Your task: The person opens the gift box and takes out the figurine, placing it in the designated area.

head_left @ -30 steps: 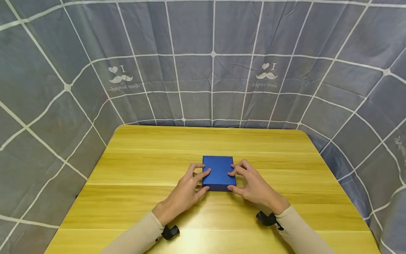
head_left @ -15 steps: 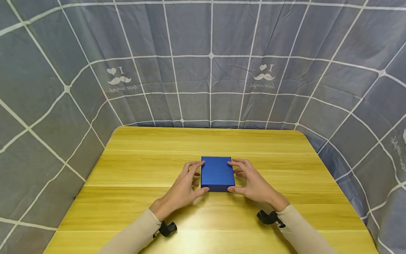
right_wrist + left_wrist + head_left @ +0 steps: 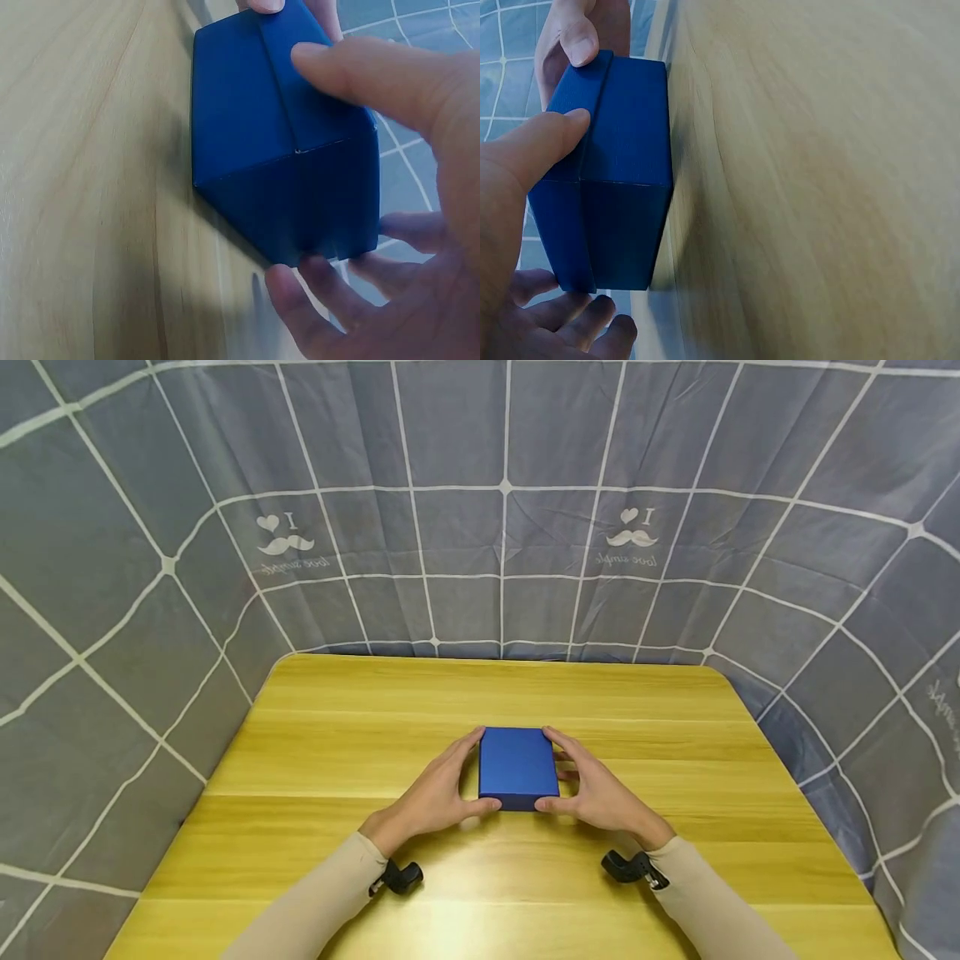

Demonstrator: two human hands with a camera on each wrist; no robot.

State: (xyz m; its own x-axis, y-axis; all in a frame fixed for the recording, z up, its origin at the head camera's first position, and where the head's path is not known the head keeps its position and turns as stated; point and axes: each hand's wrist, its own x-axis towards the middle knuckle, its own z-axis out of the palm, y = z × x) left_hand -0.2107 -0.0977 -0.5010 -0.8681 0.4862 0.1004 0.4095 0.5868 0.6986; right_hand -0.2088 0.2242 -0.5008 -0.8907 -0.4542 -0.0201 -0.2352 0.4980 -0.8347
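A closed blue box (image 3: 517, 764) sits on the wooden table, between both hands. In the left wrist view a seam divides its lid (image 3: 562, 217) from the lower part (image 3: 630, 120). My left hand (image 3: 435, 789) holds the lid at the left, thumb on its near side and fingertips at the far left corner. On the opposite side my right hand (image 3: 600, 789) does the same, thumb on the near side and fingers reaching to the far right corner. The right wrist view shows the right thumb (image 3: 330, 71) pressed on the lid, just above the seam.
The yellow wood-grain table (image 3: 337, 727) stretches out around the box. A grey curtain with white grid lines (image 3: 465, 535) hangs behind the table and along both sides. Each wrist wears a small black camera mount, such as the left mount (image 3: 401, 877).
The fingers of both hands have moved from the box's top and sides out to its far corners. Both thumbs stay on the near side. The box stays closed in place.
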